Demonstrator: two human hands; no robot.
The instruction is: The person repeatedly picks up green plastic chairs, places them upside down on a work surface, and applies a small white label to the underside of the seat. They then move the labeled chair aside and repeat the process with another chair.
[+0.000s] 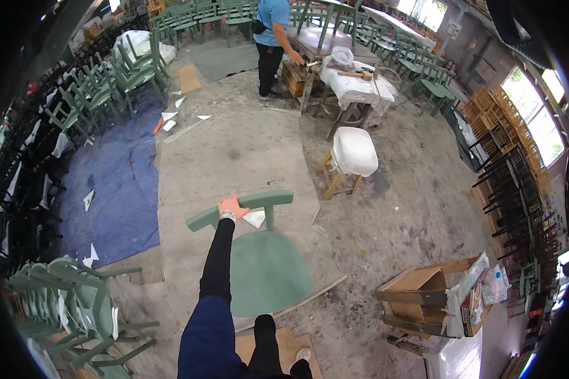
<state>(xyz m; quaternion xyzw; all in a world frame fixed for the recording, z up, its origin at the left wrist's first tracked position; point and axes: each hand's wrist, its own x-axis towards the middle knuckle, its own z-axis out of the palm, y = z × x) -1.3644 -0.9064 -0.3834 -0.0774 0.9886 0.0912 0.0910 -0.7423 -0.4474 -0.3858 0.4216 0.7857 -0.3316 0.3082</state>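
A green chair (269, 271) with a rounded seat stands upright right in front of me. My left hand (232, 206) comes down over the curved top rail of its backrest (269, 199), fingers wrapped around the rail. A bracelet circles that wrist, below a dark sleeve. Just under the rail beside my fingers, a white scrap (255, 218) shows; whether it touches the chair I cannot tell. My right hand is out of view.
Left lies a blue tarp (110, 196) with green chairs (129, 76) beyond it. More green chairs (76, 297) crowd the near left. A padded white stool (354, 151), a covered worktable (357, 85) and a person (272, 38) are ahead. A cardboard box (417, 294) sits right.
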